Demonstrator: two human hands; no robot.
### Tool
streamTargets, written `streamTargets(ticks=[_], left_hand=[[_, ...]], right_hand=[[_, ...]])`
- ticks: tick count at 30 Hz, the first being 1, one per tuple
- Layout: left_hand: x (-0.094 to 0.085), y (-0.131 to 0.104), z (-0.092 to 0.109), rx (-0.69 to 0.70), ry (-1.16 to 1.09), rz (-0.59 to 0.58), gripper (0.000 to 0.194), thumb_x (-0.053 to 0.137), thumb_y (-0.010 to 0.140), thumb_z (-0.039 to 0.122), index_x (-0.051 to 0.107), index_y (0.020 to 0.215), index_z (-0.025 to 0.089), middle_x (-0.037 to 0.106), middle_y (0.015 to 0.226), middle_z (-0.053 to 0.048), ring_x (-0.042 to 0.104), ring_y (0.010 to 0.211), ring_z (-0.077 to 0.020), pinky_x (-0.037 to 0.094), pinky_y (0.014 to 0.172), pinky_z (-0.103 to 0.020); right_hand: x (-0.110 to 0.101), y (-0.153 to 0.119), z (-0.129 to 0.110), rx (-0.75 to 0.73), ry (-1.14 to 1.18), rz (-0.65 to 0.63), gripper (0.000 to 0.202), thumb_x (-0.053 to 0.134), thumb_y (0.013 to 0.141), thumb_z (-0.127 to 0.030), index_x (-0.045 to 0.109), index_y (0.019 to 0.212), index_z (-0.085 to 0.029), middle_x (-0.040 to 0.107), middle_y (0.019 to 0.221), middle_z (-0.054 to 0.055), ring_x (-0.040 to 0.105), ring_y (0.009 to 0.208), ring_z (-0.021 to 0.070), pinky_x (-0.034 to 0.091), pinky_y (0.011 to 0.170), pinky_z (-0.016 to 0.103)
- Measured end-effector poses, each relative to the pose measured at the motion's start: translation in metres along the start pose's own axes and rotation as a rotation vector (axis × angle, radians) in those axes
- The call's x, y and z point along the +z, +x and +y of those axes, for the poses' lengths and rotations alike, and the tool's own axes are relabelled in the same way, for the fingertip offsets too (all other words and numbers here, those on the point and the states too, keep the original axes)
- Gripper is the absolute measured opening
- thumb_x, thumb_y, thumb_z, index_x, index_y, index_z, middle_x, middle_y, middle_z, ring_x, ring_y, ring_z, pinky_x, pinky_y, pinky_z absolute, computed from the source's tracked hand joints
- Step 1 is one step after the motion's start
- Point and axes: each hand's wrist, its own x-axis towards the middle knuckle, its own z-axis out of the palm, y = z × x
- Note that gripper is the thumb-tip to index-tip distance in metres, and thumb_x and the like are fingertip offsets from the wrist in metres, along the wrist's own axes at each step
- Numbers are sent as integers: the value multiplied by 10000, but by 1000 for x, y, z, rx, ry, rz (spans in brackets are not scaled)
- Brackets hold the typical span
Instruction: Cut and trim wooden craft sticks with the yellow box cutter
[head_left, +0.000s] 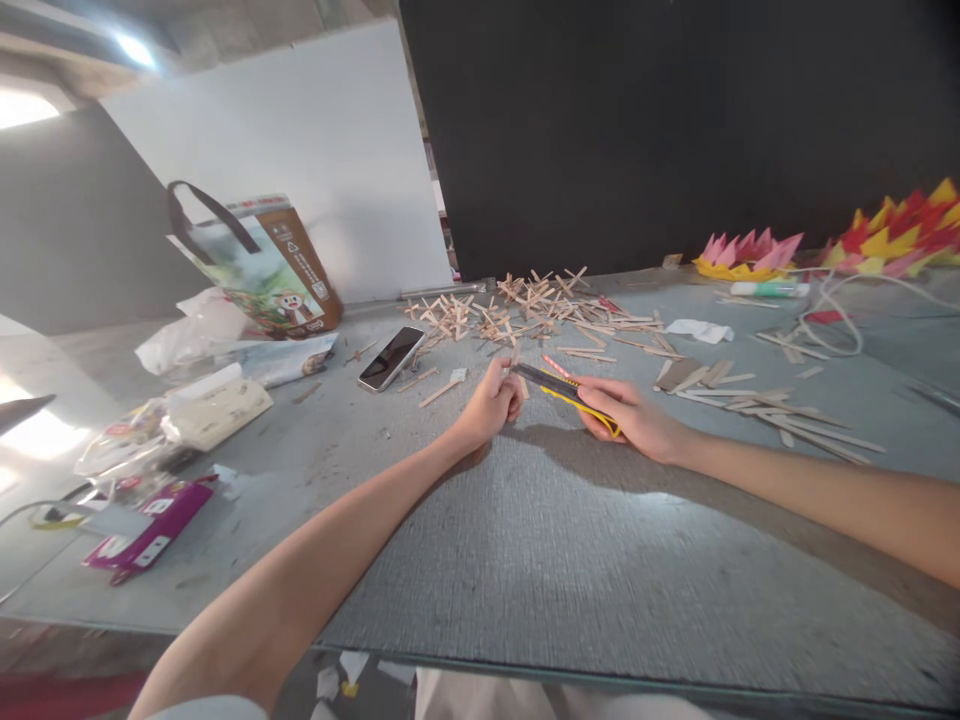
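Observation:
My right hand (626, 415) is closed around a yellow and black utility knife (564, 389), its front end pointing left. The knife's tip is at the fingertips of my left hand (491, 400), which is closed in a pinch on a small wooden stick (515, 356). Most of that stick is hidden by the fingers. Beyond both hands lies a loose pile of wooden sticks (540, 300), some joined into crosses. More flat sticks (787, 412) are scattered to the right of my right hand.
A phone (392, 357) lies left of the pile. Farther left are a printed carry bag (281, 270), plastic packaging (217, 410) and a purple packet (154, 525). At the right are a glue tube (770, 289), a white cable (825, 310) and folded paper pieces (750, 257). A black panel (675, 130) stands behind.

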Motion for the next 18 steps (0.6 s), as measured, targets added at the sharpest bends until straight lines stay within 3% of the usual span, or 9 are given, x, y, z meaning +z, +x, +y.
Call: streamTargets(ticks=[3, 6, 18], left_hand=[[1, 2, -1, -43, -34, 51, 168, 498, 1062, 380, 383, 1046, 259, 433, 614, 127, 377, 471, -84, 359, 499, -207], [2, 3, -2, -74, -70, 83, 225, 520, 1077, 433, 398, 1016, 254, 416, 624, 120, 357, 480, -79, 347, 484, -198], [1, 4, -1, -116, -94, 97, 311, 548, 1080, 505, 461, 952, 235, 331, 602, 120, 287, 468, -70, 308, 464, -188]], right_hand=[[0, 1, 2, 12, 3, 33, 368, 554, 1078, -552, 634, 1199, -214, 488, 583, -66, 336, 476, 124, 190, 446, 283], [-1, 3, 5, 11, 22, 50, 346, 556, 1075, -551, 637, 1130, -218, 493, 579, -67, 333, 462, 112, 191, 451, 281], [1, 2, 2, 26, -39, 80, 373, 557, 1058, -554, 654, 1180, -215, 486, 553, -66, 342, 458, 123, 197, 440, 275]])
